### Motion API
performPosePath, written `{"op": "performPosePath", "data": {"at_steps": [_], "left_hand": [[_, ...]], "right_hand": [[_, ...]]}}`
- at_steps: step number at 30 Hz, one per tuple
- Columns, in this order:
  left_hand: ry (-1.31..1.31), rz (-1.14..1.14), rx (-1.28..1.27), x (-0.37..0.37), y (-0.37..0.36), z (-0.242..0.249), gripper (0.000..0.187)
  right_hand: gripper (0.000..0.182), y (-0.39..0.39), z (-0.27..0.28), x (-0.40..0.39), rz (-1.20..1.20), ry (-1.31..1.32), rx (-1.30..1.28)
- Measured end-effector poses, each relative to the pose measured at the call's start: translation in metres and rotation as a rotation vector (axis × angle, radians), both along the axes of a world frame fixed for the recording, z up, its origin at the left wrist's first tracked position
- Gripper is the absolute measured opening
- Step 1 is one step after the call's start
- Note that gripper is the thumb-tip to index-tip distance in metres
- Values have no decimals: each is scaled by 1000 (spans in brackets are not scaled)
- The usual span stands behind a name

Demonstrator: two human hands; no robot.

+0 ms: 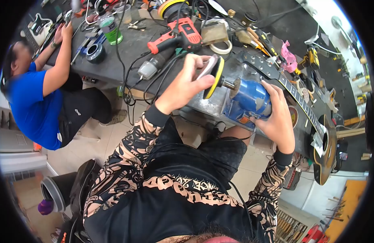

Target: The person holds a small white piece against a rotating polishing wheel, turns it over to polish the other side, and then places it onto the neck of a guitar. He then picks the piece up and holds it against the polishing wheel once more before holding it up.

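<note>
Gripping a blue, smooth-bodied power polisher point(251, 97) around its rounded housing with the right hand point(278, 121), fingers wrapped close, apparently to steady the tool above the lap at the near edge of the dark, scuffed workbench point(126, 48). Pinching a thin, pale round sanding disc point(206, 68) with the left hand point(187, 83), thumb and fingers closed on its rim, pressing it flat against the yellow-edged black backing pad point(215, 77) on the polisher's short metal spindle, seemingly so that both faces line up. Lying just beyond the right hand, a black guitar neck and body point(312, 121) with pale fret lines and a round soundhole, glossy and flat along the bench. Further back on the bench: a red and black plastic drill point(179, 34) with a tangle of black cords, a green cylindrical can point(112, 30), a roll of pale tape point(221, 47) and a crumpled pink rag point(288, 54). Seated at the far left, another person in a blue shirt point(31, 101), one hand raised to the cluttered end of the bench.
</note>
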State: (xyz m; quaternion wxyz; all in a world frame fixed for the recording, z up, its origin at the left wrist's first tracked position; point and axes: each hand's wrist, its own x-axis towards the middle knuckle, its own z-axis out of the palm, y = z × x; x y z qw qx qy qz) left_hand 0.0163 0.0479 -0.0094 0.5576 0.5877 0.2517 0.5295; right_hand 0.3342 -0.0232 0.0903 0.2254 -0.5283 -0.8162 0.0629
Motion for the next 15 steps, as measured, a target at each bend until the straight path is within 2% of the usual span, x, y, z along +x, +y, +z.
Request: {"op": "performPosePath", "data": {"at_steps": [15], "left_hand": [[134, -38, 15, 2, 8, -3, 55]], "right_hand": [[106, -1, 0, -1, -22, 3, -6]]}}
